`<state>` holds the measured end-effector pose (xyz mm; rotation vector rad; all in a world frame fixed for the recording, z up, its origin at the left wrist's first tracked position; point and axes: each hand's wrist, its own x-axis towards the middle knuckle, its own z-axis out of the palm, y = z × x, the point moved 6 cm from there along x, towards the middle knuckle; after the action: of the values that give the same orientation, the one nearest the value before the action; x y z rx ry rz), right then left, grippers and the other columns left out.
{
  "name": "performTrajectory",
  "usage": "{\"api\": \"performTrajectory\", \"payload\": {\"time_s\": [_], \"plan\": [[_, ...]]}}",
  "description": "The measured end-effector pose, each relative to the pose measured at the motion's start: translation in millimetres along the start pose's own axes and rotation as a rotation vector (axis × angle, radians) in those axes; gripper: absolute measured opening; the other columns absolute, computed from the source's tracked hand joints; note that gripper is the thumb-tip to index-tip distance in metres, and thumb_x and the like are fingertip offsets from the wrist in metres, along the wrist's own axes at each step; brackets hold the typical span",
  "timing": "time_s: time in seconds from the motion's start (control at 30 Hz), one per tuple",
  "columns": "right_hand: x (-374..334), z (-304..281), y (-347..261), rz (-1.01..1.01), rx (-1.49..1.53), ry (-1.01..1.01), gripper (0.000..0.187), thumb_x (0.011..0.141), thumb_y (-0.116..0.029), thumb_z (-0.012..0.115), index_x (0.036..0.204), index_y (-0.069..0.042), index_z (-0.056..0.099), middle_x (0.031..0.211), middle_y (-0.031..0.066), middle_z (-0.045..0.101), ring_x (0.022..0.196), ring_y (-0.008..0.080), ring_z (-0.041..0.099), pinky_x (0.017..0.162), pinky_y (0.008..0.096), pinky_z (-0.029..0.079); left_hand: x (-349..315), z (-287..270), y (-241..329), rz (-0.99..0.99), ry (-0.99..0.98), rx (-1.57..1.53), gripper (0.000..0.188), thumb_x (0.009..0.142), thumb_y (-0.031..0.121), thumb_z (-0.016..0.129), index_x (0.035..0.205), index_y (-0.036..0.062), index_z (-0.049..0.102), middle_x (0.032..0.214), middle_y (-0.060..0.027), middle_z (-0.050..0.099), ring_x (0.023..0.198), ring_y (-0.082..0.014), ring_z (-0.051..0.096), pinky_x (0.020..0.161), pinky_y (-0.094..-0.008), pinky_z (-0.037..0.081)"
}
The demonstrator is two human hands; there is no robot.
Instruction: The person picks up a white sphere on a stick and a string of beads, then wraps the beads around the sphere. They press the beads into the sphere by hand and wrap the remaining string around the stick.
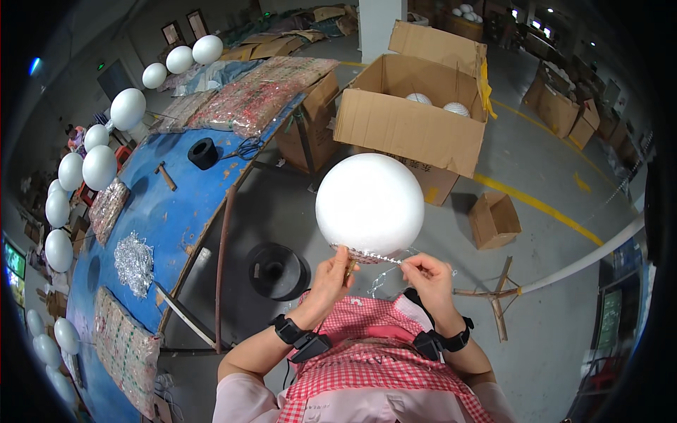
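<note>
A large smooth white ball (369,201) is held up in front of me. My left hand (331,280) is closed at its lower left edge, thumb up against the ball; a small brownish piece shows by the fingers, too small to name. Along the ball's underside runs a strand of silver beads (381,258), with some rows lying against the surface there. The strand stretches tight to my right hand (429,280), which pinches it between thumb and fingertips. Loose loops of it dangle between the hands. The ball's underside is mostly hidden.
On the left, a blue table (180,211) bears a silver bead pile (134,264), a hammer (166,176), black tape (203,153) and wrapped bundles. White balls (99,168) stand along its far side. Ahead is a cardboard box (409,130); below, a black spool (277,272). A wooden-footed stand (499,296) is right.
</note>
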<state>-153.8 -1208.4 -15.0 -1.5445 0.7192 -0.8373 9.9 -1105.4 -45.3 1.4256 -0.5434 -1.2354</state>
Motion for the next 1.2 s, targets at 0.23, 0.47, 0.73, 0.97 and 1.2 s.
{"api": "performTrajectory", "payload": {"time_s": [0.23,0.47,0.73,0.97,1.2], "plan": [[-2,-1,-10,-0.061,-0.052,0.028,0.007,0.085,-0.004,0.062,0.083,0.002,0.064,0.064,-0.0029,0.057,0.058,0.0016,0.048,0.051,0.0191,0.038,-2,1,-1,-0.003,0.012,-0.026,0.062,0.093,0.062,0.031,0.084,0.0056,0.056,0.056,0.0031,0.04,0.043,-0.0054,0.026,0.04,-0.0223,0.018],[2,5,9,-0.008,-0.063,0.049,0.01,0.085,-0.007,0.064,0.081,0.002,0.064,0.059,-0.0036,0.055,0.055,0.0007,0.046,0.049,0.0191,0.037,-7,7,-2,-0.091,-0.043,-0.082,0.068,0.092,0.066,0.023,0.086,0.0057,0.055,0.056,0.0022,0.038,0.042,-0.0061,0.024,0.039,-0.0222,0.017],[-11,17,-25,-0.219,-0.507,0.057,0.014,0.081,-0.011,0.065,0.08,0.0,0.058,0.062,0.0119,0.061,0.053,0.0221,0.06,0.049,0.0329,0.045,0,6,-6,-0.004,-0.047,0.024,0.047,0.094,0.05,0.046,0.082,0.0046,0.053,0.05,0.0063,0.033,0.04,-0.0041,0.024,0.038,-0.0221,0.017],[-10,10,14,0.179,-0.535,-0.366,0.017,0.088,-0.015,0.057,0.087,0.002,0.058,0.064,0.0127,0.063,0.052,0.0224,0.059,0.05,0.0321,0.045,7,-12,-4,0.073,0.084,-0.02,0.046,0.092,0.048,0.051,0.076,0.0046,0.053,0.049,0.0084,0.032,0.038,-0.0033,0.024,0.037,-0.022,0.016],[-15,2,-25,0.065,0.248,-0.214,0.015,0.09,-0.009,0.056,0.093,0.003,0.065,0.066,0.0018,0.062,0.055,0.0031,0.048,0.051,0.0182,0.039,11,-19,-4,0.147,0.137,0.083,0.05,0.091,0.053,0.05,0.076,0.0049,0.053,0.049,0.0083,0.031,0.038,-0.0034,0.023,0.038,-0.0218,0.016]]}}
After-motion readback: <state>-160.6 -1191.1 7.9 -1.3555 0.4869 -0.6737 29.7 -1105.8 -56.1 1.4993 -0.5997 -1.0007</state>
